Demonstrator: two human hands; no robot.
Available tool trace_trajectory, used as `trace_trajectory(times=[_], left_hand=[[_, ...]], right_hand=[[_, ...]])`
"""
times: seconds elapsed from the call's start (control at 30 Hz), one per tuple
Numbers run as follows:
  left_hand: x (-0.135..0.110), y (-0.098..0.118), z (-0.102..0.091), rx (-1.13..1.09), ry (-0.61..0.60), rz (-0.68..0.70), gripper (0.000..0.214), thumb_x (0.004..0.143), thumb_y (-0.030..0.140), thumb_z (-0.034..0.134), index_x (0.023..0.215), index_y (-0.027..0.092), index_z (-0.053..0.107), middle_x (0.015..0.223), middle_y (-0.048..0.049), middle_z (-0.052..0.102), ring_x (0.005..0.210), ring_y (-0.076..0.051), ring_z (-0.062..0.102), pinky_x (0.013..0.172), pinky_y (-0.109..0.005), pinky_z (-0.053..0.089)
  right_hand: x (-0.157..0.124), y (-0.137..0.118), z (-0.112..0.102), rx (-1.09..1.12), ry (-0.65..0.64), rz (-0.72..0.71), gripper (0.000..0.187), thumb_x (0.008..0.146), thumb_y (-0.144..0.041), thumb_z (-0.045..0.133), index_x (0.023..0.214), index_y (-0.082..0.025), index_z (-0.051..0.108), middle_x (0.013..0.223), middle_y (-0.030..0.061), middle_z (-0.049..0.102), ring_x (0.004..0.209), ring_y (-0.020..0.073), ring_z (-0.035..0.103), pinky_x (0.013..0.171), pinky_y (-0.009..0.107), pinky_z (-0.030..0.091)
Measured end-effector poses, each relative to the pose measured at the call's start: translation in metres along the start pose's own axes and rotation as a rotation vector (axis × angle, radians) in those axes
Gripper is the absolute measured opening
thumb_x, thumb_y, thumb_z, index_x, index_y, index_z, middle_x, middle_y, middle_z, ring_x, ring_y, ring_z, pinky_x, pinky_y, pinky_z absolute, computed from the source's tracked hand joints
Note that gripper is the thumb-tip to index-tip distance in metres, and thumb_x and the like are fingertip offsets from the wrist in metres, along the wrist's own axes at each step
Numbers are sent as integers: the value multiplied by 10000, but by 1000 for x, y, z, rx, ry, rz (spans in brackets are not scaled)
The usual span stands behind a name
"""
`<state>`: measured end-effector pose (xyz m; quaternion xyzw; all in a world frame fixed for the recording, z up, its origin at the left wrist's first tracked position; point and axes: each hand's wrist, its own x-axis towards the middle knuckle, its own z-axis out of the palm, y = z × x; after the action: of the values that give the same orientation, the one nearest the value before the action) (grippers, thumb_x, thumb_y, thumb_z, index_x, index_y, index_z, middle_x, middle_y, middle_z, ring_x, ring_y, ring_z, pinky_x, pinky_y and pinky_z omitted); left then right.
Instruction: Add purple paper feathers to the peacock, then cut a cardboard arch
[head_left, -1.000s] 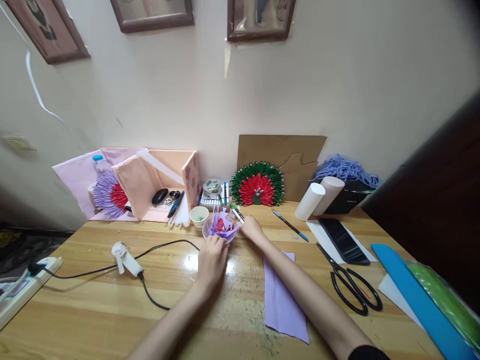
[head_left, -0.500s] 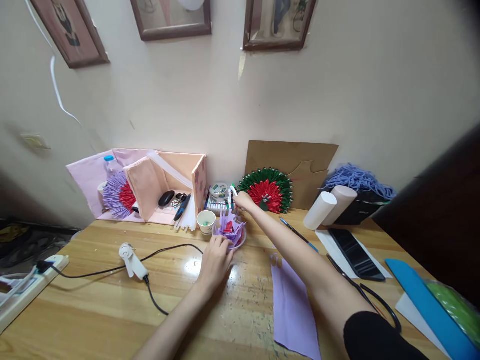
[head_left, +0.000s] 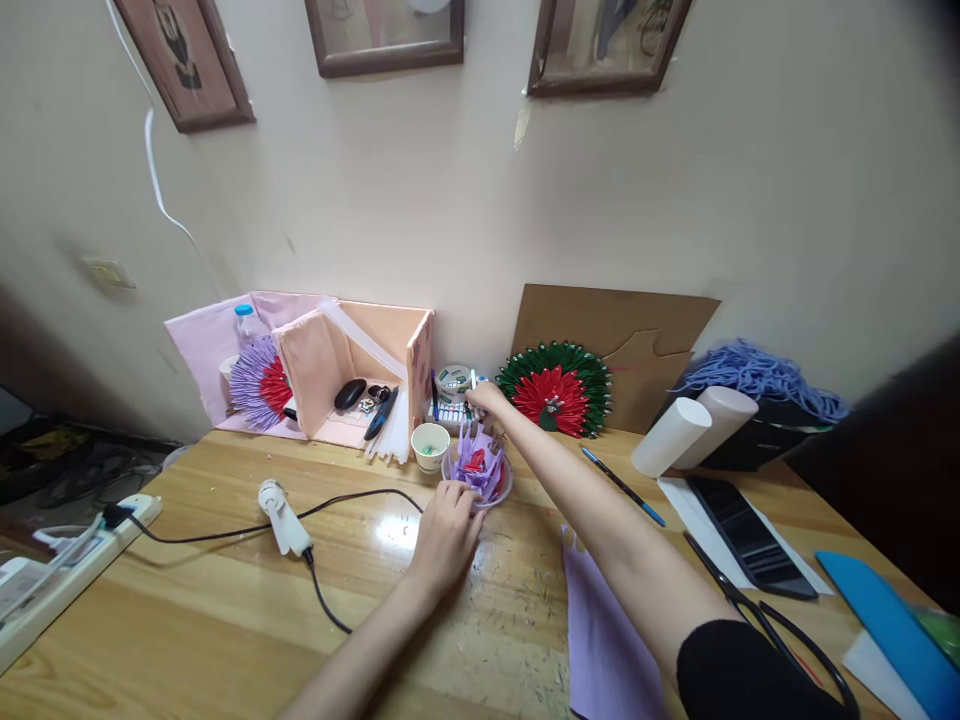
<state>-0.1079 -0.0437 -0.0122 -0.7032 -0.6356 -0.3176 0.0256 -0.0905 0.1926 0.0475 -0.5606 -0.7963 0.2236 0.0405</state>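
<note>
My left hand [head_left: 448,530] is at the front of a clear plastic bowl [head_left: 509,488], its bent fingers over the near rim. Purple strips and red pieces [head_left: 475,458] fill the bowl, with the fingertips partly hidden among them. Beyond it, my right hand [head_left: 488,398] is closed around a slim white marker [head_left: 473,380], held upright over a pack of markers [head_left: 450,411]. A roll of tape [head_left: 453,378] lies on that pack. Just left of the bowl stands a paper cup [head_left: 430,446] with small green bits inside.
A peach box [head_left: 315,385] stands at the back left. Behind my right arm are a green and red fan [head_left: 553,392] and cardboard [head_left: 622,310]. Purple cloth [head_left: 600,630], scissors [head_left: 750,600], a phone [head_left: 750,535] and a blue pen [head_left: 622,486] lie to the right; a corded glue gun [head_left: 285,520], left.
The view has shifted, so everything sits further right in it. My right hand has lifted the marker more upright over the pack; my left hand stays at the bowl.
</note>
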Motion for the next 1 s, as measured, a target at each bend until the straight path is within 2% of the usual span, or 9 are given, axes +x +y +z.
trace_trajectory(times=[0.13, 0.27, 0.37, 0.43, 0.5, 0.6, 0.7, 0.83, 1.0], left_hand=[[-1, -1, 0, -24, 22, -16, 124, 836, 154, 548, 959, 166, 557, 954, -80, 580, 911, -237, 520, 759, -378, 487], [-1, -1, -1, -44, 43, -17, 144, 843, 164, 541, 987, 170, 545, 968, -81, 578, 930, -237, 516, 774, -382, 484], [-1, -1, -1, -53, 59, -18, 163, 847, 164, 534, 1009, 173, 532, 984, -85, 579, 943, -239, 516, 780, -391, 481], [-2, -1, -1, -60, 66, -23, 178, 847, 166, 536, 1024, 176, 526, 992, -87, 579, 943, -241, 521, 778, -395, 482], [-3, -1, 0, -64, 68, -26, 195, 841, 168, 549, 1034, 170, 523, 999, -90, 580, 950, -244, 523, 785, -396, 483], [-4, -1, 1, -66, 52, -24, 196, 834, 161, 559, 1028, 163, 529, 996, -87, 583, 953, -244, 523, 791, -391, 485], [-4, -1, 2, -66, 37, -6, 134, 849, 138, 522, 973, 174, 556, 973, -75, 590, 928, -233, 530, 772, -375, 490], [-3, -1, 2, -60, 35, 21, 143, 839, 77, 482, 885, 173, 577, 942, -75, 592, 902, -222, 524, 749, -357, 490], [2, -5, 7, -76, 23, 26, 158, 840, 71, 470, 881, 180, 577, 931, -73, 584, 897, -221, 522, 740, -361, 488]], right_hand=[[-2, -1, -5, -62, -2, 17, 306, 888, -315, 541, 1144, -148, 545, 1137, 87, 574, 954, 195, 593, 800, 388, 512], [-8, -3, -8, -137, 100, -17, 321, 881, -297, 551, 1154, -130, 538, 1139, 103, 573, 983, 212, 586, 822, 400, 497], [-13, -4, -10, -171, 180, -148, 356, 861, -195, 560, 1206, -122, 511, 1173, 158, 552, 1038, 237, 569, 850, 349, 456], [-13, -5, -11, -185, 192, -279, 384, 827, -146, 576, 1207, -174, 528, 1197, 141, 543, 1060, 236, 560, 844, 296, 432], [-11, -6, -13, -199, 178, -394, 309, 808, -135, 578, 1106, -209, 606, 1160, 97, 569, 1037, 226, 566, 812, 264, 423], [-8, -8, -16, -209, 174, -507, 184, 797, -117, 556, 917, -174, 684, 1067, 82, 608, 989, 222, 569, 768, 244, 408], [-12, -8, -25, -185, 213, -590, 181, 801, -122, 544, 890, -167, 695, 1038, 66, 607, 941, 201, 565, 743, 228, 392], [-35, 2, -48, -120, 300, -665, 198, 844, -152, 510, 931, -164, 687, 997, 63, 586, 876, 168, 562, 740, 223, 389], [-98, 8, -78, 135, 498, -860, 119, 827, -151, 563, 877, -140, 670, 833, 39, 551, 733, 131, 534, 676, 223, 408]])
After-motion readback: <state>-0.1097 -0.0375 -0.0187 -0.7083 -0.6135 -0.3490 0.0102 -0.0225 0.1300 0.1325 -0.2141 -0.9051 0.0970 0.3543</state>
